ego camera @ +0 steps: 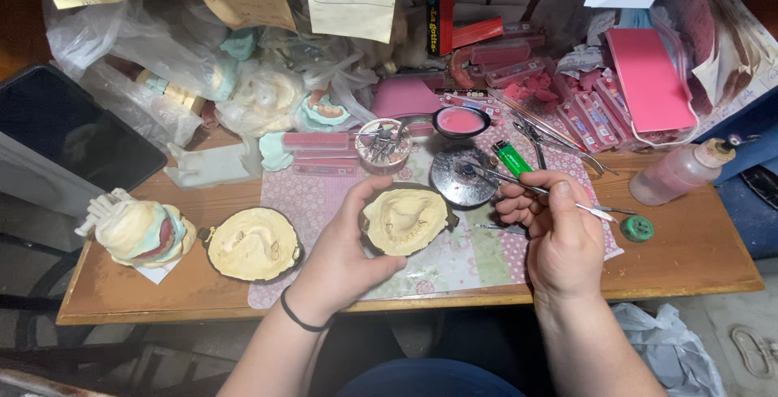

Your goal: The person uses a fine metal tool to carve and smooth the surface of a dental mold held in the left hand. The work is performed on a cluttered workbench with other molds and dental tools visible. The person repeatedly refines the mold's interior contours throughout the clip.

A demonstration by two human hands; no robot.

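Note:
My left hand [344, 255] grips a dark flask half filled with cream plaster [405, 220], tilted up above the patterned mat [454, 263]. My right hand [555, 231] holds a thin metal instrument [519, 185]. Its tip reaches a round metal lid [462, 177] just behind the flask. A second plaster-filled flask half [253, 245] lies flat on the wooden table [697, 259], left of my left hand. Further left stands a plaster dental model with pink wax [142, 232].
Behind the mat are a green lighter [510, 158], a small bowl of pink wax [460, 121], a jar of metal tools [382, 146], pink wax boxes [648, 81], a squeeze bottle [681, 172] and plastic bags holding casts [259, 97]. A green cap [637, 228] lies right.

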